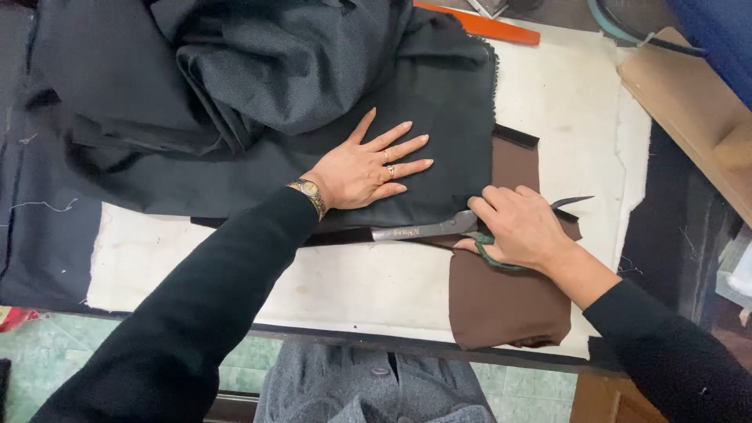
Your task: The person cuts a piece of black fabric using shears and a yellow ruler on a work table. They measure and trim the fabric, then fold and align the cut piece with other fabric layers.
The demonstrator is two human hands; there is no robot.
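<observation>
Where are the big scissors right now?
In the head view, the scissors lie right of centre on the table, gripped by the right hand, blades pointing left along the dark fabric's lower edge, just below the flat left hand, above the brown cloth.

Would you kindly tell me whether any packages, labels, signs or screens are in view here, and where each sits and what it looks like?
No packages, labels, signs or screens show.
Nearest to a marking: a small stamped mark, too small to make out, on the grey blade of the scissors in the right hand.
The wristwatch, gold-coloured, sits at the left hand lying flat on dark fabric.
</observation>
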